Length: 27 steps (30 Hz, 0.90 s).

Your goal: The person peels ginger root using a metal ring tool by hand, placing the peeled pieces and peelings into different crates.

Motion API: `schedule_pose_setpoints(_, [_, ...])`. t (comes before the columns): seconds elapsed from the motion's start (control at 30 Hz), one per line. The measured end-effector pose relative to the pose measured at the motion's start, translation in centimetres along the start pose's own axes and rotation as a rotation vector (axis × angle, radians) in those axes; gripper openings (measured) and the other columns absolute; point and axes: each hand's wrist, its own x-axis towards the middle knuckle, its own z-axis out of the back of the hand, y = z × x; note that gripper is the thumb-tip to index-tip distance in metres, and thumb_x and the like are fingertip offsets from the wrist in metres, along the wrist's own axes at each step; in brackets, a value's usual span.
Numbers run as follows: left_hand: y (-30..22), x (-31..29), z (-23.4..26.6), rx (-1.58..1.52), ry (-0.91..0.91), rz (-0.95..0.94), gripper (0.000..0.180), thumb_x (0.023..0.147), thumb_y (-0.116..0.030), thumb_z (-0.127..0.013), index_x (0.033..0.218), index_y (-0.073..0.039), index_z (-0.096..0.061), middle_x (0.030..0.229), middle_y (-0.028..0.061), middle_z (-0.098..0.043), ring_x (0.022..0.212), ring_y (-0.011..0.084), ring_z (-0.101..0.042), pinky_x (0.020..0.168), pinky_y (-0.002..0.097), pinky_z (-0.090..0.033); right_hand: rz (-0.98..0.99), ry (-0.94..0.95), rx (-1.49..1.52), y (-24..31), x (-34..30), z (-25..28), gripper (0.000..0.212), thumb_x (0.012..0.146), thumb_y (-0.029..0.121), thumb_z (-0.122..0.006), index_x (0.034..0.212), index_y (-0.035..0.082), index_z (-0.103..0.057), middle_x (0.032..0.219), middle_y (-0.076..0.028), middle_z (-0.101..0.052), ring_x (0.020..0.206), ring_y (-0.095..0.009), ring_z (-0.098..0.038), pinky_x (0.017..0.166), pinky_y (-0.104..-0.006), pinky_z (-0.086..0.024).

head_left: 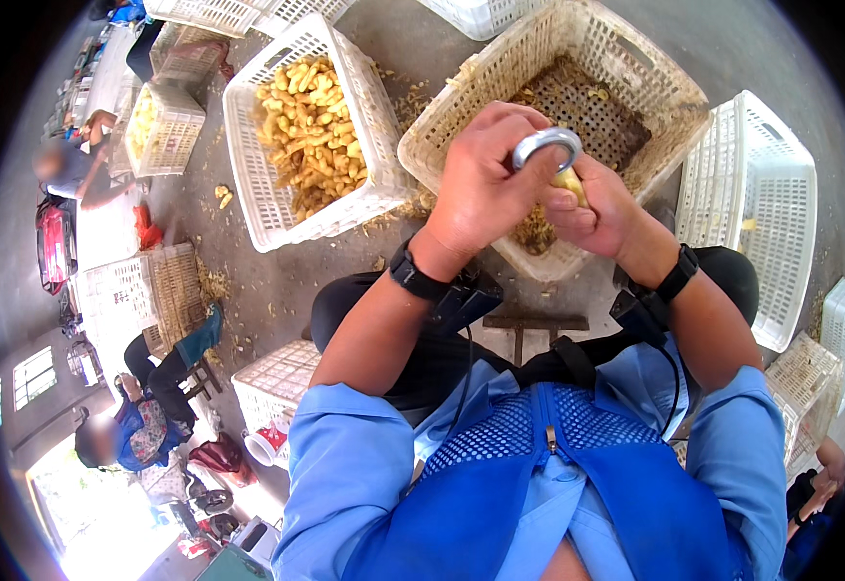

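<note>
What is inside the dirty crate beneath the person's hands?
In the crate, brown and yellowish scraps lie on the bottom. The left hand and right hand hide part of it; whatever lies behind them can't be seen.

Light-blue sleeves point(340, 455) and royal-blue vest point(442, 523), the latter with pale-dotted mesh panels point(476, 436); black wristbands point(677, 275). The held piece point(570, 184) is pale yellow, the ring-topped tool point(546, 137) silver. Left crate point(241, 165): white, its produce point(311, 116) golden yellow; far crate point(445, 118): cream, stained brown; right crate point(708, 184): white; floor point(282, 281): grey.
</note>
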Motion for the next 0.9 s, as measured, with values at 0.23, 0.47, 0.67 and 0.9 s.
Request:
schedule_pose_setpoints(0.23, [3.3,1.0,1.6,0.235,-0.154,0.192,0.007,0.091,-0.009,-0.07,0.092,-0.002,-0.071,0.084,0.0042,-0.067,0.074,0.0101,-0.06,0.064,0.0266,-0.049,-0.044,0.021,0.052,0.4,-0.3,0.5,0.046,0.106,0.053,-0.034,0.098,0.012,-0.053,0.059,0.004,-0.048,0.038,-0.006,-0.035,0.035,-0.0227,-0.026])
schedule_pose_setpoints(0.47, [2.2,0.8,-0.1,0.142,-0.17,0.199,0.008,0.085,-0.007,-0.071,0.083,0.0,-0.068,0.073,0.0095,-0.065,0.063,0.0199,-0.059,0.06,0.032,-0.048,-0.062,0.103,0.064,0.3,-0.6,0.9,0.048,0.106,0.054,-0.034,0.099,0.011,-0.054,0.058,0.003,-0.047,0.038,-0.006,-0.034,0.035,-0.0218,-0.028])
schedule_pose_setpoints(0.67, [2.9,1.2,0.8,-0.176,-0.278,0.362,0.014,0.093,-0.014,-0.068,0.087,-0.001,-0.068,0.072,-0.0017,-0.064,0.063,0.0052,-0.052,0.056,0.0258,-0.044,-0.048,0.196,-0.067,0.5,-1.2,-0.2,0.053,0.106,0.055,-0.034,0.103,0.008,-0.057,0.059,0.001,-0.05,0.039,-0.006,-0.038,0.036,-0.0203,-0.03])
schedule_pose_setpoints(0.9, [3.2,1.0,-2.1,-0.277,-0.194,0.379,0.018,0.094,-0.018,-0.069,0.091,-0.001,-0.068,0.074,-0.0012,-0.063,0.066,0.0043,-0.052,0.057,0.0245,-0.045,0.04,-0.053,-0.374,-0.7,-1.4,-0.9,0.055,0.107,0.05,-0.035,0.111,0.001,-0.06,0.075,-0.004,-0.06,0.055,-0.009,-0.053,0.048,-0.0213,-0.042])
